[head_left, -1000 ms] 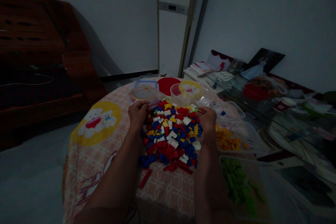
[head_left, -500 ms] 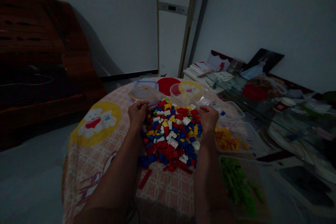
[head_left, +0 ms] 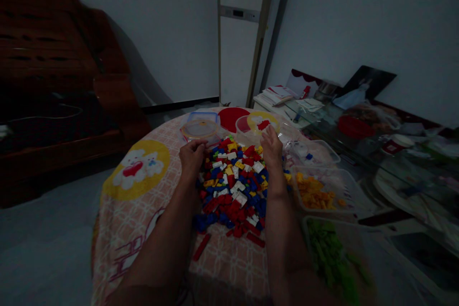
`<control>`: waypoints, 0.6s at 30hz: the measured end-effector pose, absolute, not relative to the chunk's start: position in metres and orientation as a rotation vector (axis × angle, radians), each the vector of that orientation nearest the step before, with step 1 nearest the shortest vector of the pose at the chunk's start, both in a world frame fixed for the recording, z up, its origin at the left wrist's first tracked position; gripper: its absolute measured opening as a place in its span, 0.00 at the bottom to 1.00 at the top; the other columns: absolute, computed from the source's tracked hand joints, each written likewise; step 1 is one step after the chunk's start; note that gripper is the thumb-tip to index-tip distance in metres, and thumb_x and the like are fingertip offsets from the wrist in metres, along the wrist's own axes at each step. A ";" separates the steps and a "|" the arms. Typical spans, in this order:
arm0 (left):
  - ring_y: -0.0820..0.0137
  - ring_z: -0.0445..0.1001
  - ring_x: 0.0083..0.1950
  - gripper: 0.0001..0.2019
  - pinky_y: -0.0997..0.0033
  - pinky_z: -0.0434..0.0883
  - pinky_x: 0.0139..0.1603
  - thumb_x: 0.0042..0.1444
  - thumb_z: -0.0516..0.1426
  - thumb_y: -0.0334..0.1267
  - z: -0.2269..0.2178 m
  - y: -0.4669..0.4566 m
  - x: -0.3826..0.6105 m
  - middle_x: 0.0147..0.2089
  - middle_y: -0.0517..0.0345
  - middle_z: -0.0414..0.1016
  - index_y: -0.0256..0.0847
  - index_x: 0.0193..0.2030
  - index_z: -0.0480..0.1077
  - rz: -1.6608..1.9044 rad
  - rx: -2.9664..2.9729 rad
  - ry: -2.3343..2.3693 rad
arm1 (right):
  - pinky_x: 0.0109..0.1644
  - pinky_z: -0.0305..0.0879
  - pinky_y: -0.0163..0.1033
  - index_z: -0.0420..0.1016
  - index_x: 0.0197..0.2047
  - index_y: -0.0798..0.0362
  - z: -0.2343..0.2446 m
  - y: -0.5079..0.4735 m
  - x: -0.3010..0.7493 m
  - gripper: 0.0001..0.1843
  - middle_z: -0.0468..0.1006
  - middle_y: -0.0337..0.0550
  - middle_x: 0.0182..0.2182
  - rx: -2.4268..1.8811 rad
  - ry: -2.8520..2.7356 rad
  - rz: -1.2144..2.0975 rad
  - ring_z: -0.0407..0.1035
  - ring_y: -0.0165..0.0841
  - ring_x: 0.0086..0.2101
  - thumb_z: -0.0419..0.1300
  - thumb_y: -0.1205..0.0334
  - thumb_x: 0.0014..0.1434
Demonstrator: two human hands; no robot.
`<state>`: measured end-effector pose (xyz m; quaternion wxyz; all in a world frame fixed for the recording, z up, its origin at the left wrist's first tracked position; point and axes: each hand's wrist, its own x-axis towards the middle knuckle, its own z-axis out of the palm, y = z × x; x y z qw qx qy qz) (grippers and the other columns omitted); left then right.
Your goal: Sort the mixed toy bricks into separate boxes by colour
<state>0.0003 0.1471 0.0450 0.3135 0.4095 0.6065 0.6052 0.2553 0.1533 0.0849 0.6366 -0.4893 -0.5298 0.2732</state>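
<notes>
A wide heap of toy building bricks (head_left: 233,186) in red, blue, white and yellow covers the middle of the round table. My left hand (head_left: 191,157) is at the heap's far left edge, thumb and fingers pinched together; whatever lies between them is too small and dark to make out. Over the far right side of the heap is my right hand (head_left: 272,149), its fingers stretched out and apart, with nothing visible in them. One long red brick (head_left: 202,247) lies by itself on the patterned tablecloth (head_left: 233,260), nearer to me.
Beyond the heap stand a round clear tub (head_left: 244,137) and clear lidded containers (head_left: 201,129). On the right are a box of yellow bricks (head_left: 353,191), a box of green bricks (head_left: 376,248) and a clear box (head_left: 333,154) holding a blue piece. A cluttered glass table (head_left: 362,150) stands farther right.
My right hand has moved left and away from me over the heap's far side, and its fingers have straightened. My left hand stays pinched at the far left edge. The view has shifted slightly.
</notes>
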 end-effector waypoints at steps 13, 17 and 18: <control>0.64 0.82 0.35 0.16 0.69 0.77 0.37 0.49 0.57 0.38 0.042 0.151 0.000 0.37 0.53 0.84 0.39 0.42 0.82 1.593 1.087 1.596 | 0.55 0.72 0.45 0.86 0.40 0.50 0.093 0.134 0.247 0.14 0.85 0.46 0.43 -1.390 -1.770 0.419 0.77 0.39 0.43 0.73 0.64 0.48; 0.64 0.82 0.35 0.15 0.69 0.77 0.37 0.50 0.57 0.37 0.042 0.152 0.000 0.37 0.53 0.84 0.40 0.41 0.82 1.603 1.094 1.603 | 0.54 0.71 0.44 0.85 0.36 0.50 0.088 0.134 0.244 0.11 0.84 0.45 0.40 -1.454 -1.848 0.386 0.76 0.39 0.43 0.71 0.70 0.46; 0.64 0.81 0.35 0.15 0.69 0.77 0.37 0.50 0.57 0.37 0.042 0.151 0.000 0.37 0.53 0.84 0.40 0.41 0.82 1.607 1.093 1.597 | 0.53 0.71 0.43 0.85 0.35 0.50 0.088 0.134 0.244 0.09 0.85 0.44 0.38 -1.467 -1.831 0.385 0.76 0.39 0.41 0.70 0.70 0.48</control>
